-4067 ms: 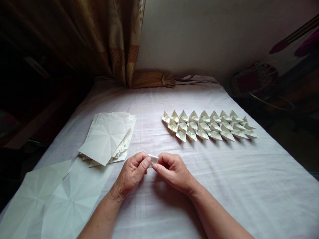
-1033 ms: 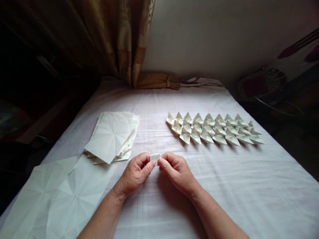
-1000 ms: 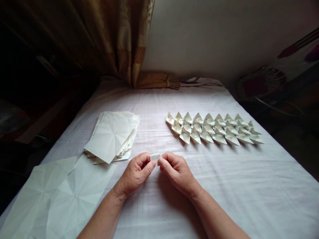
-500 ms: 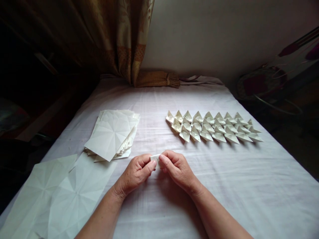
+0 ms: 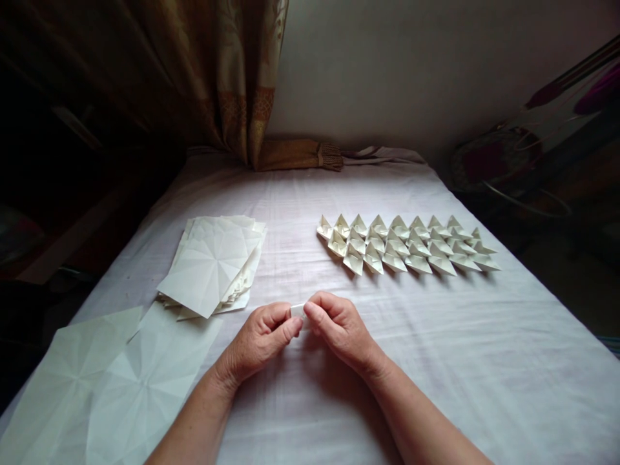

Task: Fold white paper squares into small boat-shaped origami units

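Observation:
Between my two hands is a small folded piece of white paper (image 5: 297,310), pinched from both sides and mostly covered by the fingers. My left hand (image 5: 266,332) is closed on its left end, the thumb lying on top. My right hand (image 5: 336,326) grips the right end with thumb and forefinger. Beyond them, to the right, stand rows of folded paper boats (image 5: 397,248), packed close together with pointed tips up. A stack of creased paper sheets (image 5: 213,258) lies to the left.
Two larger creased sheets (image 5: 140,387) overlap at the near left. A pale cloth (image 5: 436,361) covers the surface. A gold-brown curtain (image 5: 247,84) hangs at the back, its tasselled band (image 5: 310,155) lying on the far edge. Dark clutter stands off the right side.
The view has shifted slightly, so the stack and boats sit a little further left. Both hands keep hold of the folded paper, with the right fingertips slightly further over it.

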`<state>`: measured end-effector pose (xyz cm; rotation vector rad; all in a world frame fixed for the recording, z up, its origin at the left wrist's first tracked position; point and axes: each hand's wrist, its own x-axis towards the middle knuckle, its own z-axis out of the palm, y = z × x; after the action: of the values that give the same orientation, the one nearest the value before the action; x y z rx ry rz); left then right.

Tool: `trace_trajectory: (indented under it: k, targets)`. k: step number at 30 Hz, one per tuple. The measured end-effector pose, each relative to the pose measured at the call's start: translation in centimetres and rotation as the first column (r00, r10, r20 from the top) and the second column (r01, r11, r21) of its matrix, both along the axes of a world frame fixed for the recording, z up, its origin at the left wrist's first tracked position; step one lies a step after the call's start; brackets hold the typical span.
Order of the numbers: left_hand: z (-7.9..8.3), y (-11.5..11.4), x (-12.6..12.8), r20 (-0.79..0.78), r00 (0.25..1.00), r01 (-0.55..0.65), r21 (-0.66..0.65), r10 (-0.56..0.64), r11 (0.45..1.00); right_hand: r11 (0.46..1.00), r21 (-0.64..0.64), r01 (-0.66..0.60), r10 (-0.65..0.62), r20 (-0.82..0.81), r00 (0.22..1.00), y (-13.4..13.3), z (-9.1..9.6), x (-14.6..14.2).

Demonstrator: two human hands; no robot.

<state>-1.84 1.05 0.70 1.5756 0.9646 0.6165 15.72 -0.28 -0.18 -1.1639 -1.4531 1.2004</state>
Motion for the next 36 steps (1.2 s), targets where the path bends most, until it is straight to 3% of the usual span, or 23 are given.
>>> trace_trajectory:
  k: [9,16,24,30,36]
  targets:
    - [0.25,-0.17,0.36,-0.031,0.999,-0.015,0.032,0.016,0.999,0.998,-0.019,-0.063,0.062,-0.077,0.995,0.07,0.37,0.11]
    - [0.50,-0.09,0.60,-0.041,0.994,-0.097,0.069,0.100,0.993,0.998,-0.026,-0.063,0.063,0.004,0.998,-0.01,0.23,-0.03]
    - [0.23,-0.08,0.21,0.002,0.996,-0.089,-0.026,0.089,0.996,0.980,-0.107,-0.167,0.165,-0.027,0.986,0.01,0.57,0.15]
    - [-0.19,0.01,-0.06,0.088,0.981,-0.165,-0.083,0.172,0.983,0.967,-0.154,-0.201,0.198,-0.038,0.980,0.27,0.83,0.55]
    - [-0.18,-0.25,-0.10,0.080,0.985,-0.143,-0.092,0.151,0.985,0.976,-0.177,-0.128,0.119,-0.061,0.991,0.22,0.75,0.30]
